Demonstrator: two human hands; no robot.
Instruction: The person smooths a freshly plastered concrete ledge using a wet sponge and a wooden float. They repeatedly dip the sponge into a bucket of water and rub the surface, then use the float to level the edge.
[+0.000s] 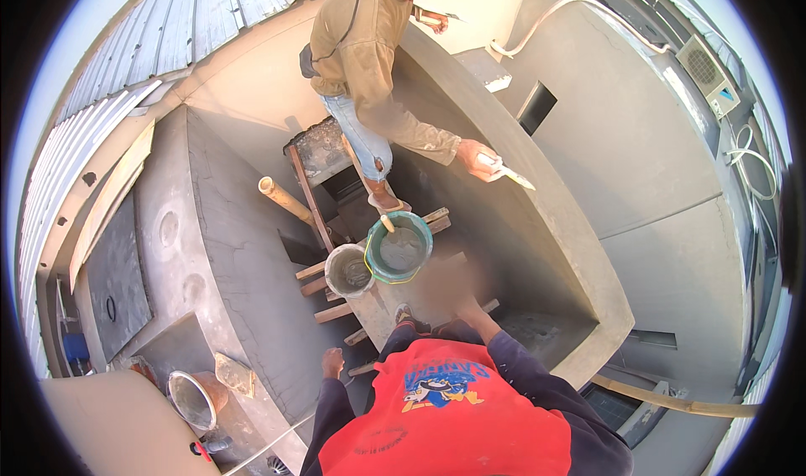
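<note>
Gray walls (239, 241) stand around the green bucket (422, 234). Near its left, the left hand (333, 363) seems curled, maybe empty, I can't tell; the right hand (457, 295), just beside it, is too blurry. Looks like plastering; next, scoop the bucket's gray mix (401, 251).

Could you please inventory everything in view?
Buckets: three; green, grey, tan; two centre, one lower left
Planks: several, brown, beside the centre buckets
Bamboo poles: two, tan, left of centre and lower right
Co-worker: one, brown top, upper centre
Tool: one, pale, in co-worker's nearer hand
Hose: one, pale, top right
Air conditioner: one, white, upper right
Roof sheets: several, pale, upper left
Walls: several, grey, all around
Shirt: one, red, bottom centre
Left hand: one, bare, lower centre
Right hand: one, blurred, lower centre
</note>
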